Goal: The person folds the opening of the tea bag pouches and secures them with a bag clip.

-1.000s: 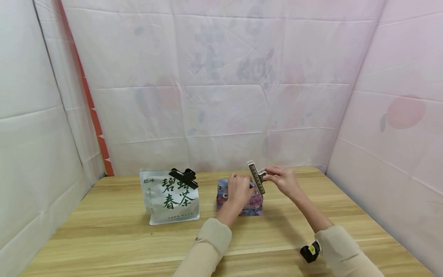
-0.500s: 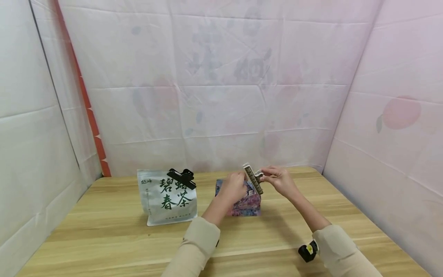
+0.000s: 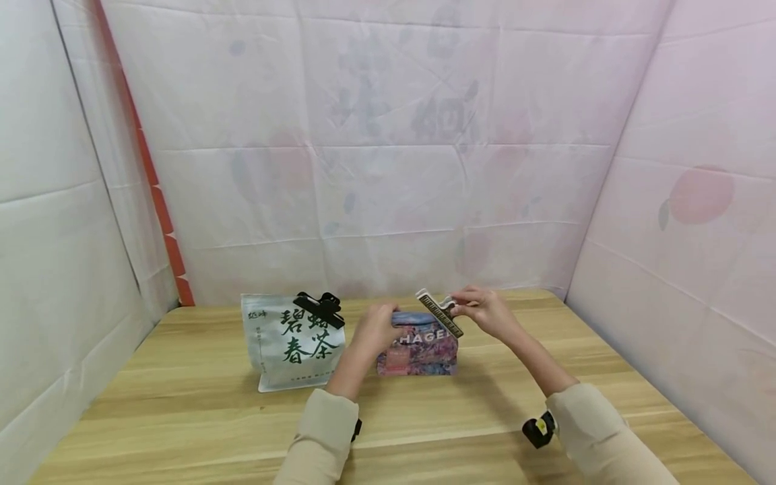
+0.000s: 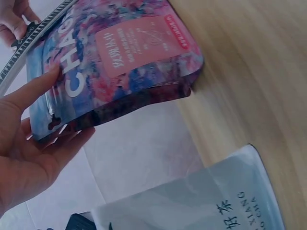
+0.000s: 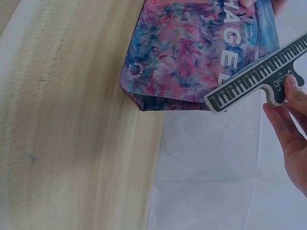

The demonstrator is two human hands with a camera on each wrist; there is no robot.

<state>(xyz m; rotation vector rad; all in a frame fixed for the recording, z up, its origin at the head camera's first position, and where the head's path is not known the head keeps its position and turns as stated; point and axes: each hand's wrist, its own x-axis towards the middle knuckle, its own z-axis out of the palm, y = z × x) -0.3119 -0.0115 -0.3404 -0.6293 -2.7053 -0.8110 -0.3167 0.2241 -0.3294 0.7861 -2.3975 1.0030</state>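
A colourful pink-and-blue pouch (image 3: pixel 419 351) with white lettering stands on the table. My left hand (image 3: pixel 371 331) holds its upper left corner; in the left wrist view the thumb lies across the front of the pouch (image 4: pixel 120 57) and the other fingers are behind. My right hand (image 3: pixel 490 314) pinches the handle of a bag clip (image 3: pixel 440 314) patterned with piano keys. Slanting, the clip (image 5: pixel 261 72) crosses the pouch's upper right corner in the right wrist view. Whether its jaws grip the pouch, I cannot tell.
Left of the pouch stands a pale tea bag (image 3: pixel 297 367) with green characters. A black clip (image 3: pixel 320 310) sits slanted on its top right corner. The wooden table (image 3: pixel 200 431) ends at a white cloth backdrop (image 3: pixel 388 202), with cloth walls at both sides.
My left hand has moved left along the pouch's top to its left corner, uncovering the lettering. The clip in my right hand has shifted slightly left and tilted flatter.
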